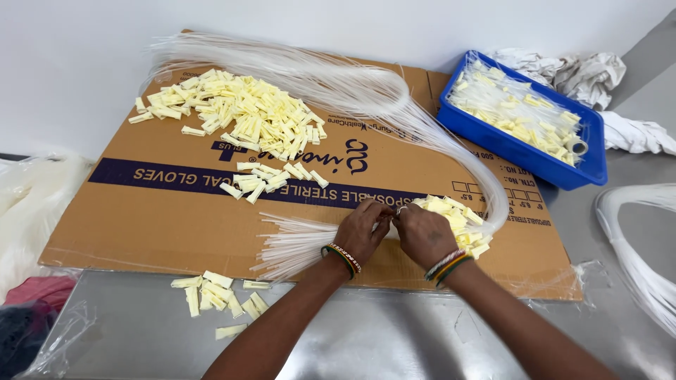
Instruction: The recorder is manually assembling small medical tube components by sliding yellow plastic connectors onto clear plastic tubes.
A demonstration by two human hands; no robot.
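Head view:
Tray: the blue tray [517,151] is holding clear tubes with pale yellow caps.
Surface: flattened brown cardboard [162,211] is lying on your steel worktop [394,338].
Hands: your left hand [360,232] and right hand [422,236] are pinching, fingers closed, on the clear tubes [296,246] beside the yellow caps [458,214].

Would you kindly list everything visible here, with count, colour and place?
Cardboard sheet: one, brown, on the metal table.
Tubes: one long bundle, clear white, curving across the cardboard; more at right edge.
Clips: many, pale yellow, in heaps on cardboard and table.
Bin: one, blue, upper right, holding finished pieces.
Cloths: white, behind the bin.
Plastic bag: clear, far left.
Left hand, right hand: pinching together at tube ends.
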